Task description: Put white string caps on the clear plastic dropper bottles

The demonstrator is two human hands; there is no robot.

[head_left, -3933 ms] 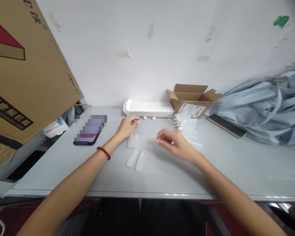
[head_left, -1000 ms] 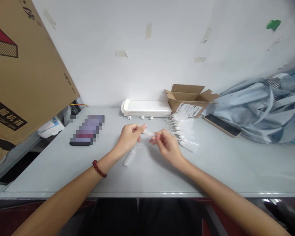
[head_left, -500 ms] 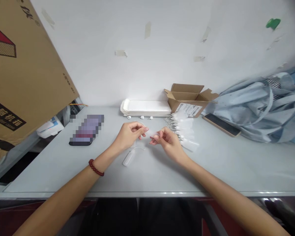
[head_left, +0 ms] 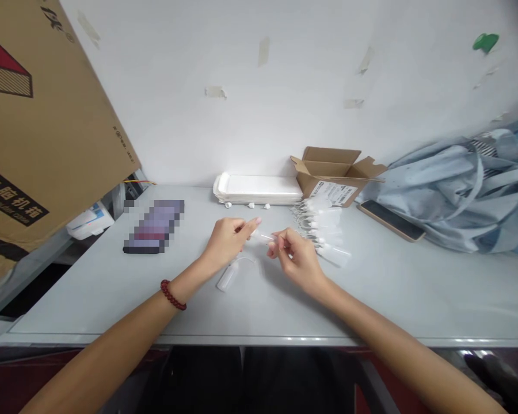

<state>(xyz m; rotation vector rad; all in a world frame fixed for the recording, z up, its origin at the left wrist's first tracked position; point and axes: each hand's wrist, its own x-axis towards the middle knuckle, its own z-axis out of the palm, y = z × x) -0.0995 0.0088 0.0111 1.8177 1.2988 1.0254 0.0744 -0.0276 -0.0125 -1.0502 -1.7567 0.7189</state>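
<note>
Between my two hands is a small translucent bottle (head_left: 264,236), lying crosswise. My left hand (head_left: 229,237) is closed on its left end, where the fingers partly hide a whitish part. My right hand (head_left: 294,252) pinches the bottle's right end between thumb and fingers. On the table below my left hand lies another small clear bottle (head_left: 228,277) with a white cap and a thin curved tube. Just beyond my right hand, several similar flat clear bottles (head_left: 328,221) lie in a row, tubes pointing left.
Small white caps (head_left: 251,205) sit before a stack of white padded envelopes (head_left: 259,187). Beside it stands an open cardboard box (head_left: 334,181). Phones (head_left: 392,220) lie at right and left (head_left: 155,226). A large carton (head_left: 56,132) leans at left; a light-blue bag (head_left: 453,184) slumps at right.
My hands have come closer together, and the bottle between them now spans from one hand to the other. The left thumb reaches further right. The view has shifted slightly.
</note>
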